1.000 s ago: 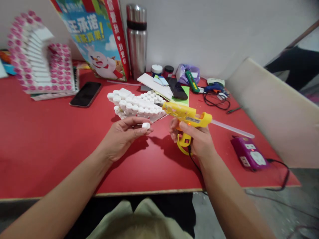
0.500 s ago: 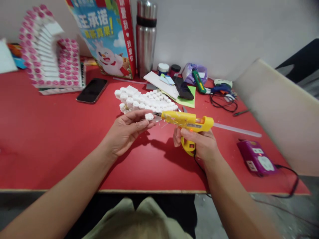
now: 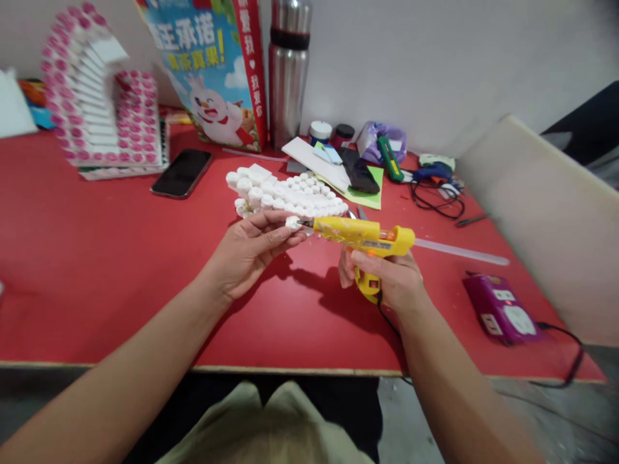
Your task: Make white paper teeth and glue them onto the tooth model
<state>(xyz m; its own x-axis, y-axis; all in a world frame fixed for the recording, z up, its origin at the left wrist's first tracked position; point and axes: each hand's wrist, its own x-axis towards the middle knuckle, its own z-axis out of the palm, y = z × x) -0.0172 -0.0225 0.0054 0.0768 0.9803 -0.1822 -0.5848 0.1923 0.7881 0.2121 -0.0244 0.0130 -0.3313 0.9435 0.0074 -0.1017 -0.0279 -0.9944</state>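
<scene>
Between the thumb and fingers of my left hand (image 3: 258, 248) is a small white rolled piece (image 3: 293, 223), its exact kind too small to make out. My right hand (image 3: 387, 277) is wrapped round the handle of a yellow hot glue gun (image 3: 348, 229), whose nozzle points left and meets the white piece. A clear glue stick (image 3: 464, 252) juts from the gun's rear. Just behind my left hand lies a white structure (image 3: 285, 193) covered with many similar white pieces; its near edge is partly hidden by my fingers.
On the red table (image 3: 120, 290) stand a pink-and-white decorated shape (image 3: 62, 109), a printed bag (image 3: 207, 77) and a steel flask (image 3: 289, 84). A phone (image 3: 182, 173) lies at left. Rightward are a green cutter (image 3: 389, 158), a cable (image 3: 438, 207) and a purple power socket box (image 3: 503, 309).
The glue gun's nozzle and the white piece have come together, closing the small gap between them. The view has shifted slightly; both hands keep their holds.
</scene>
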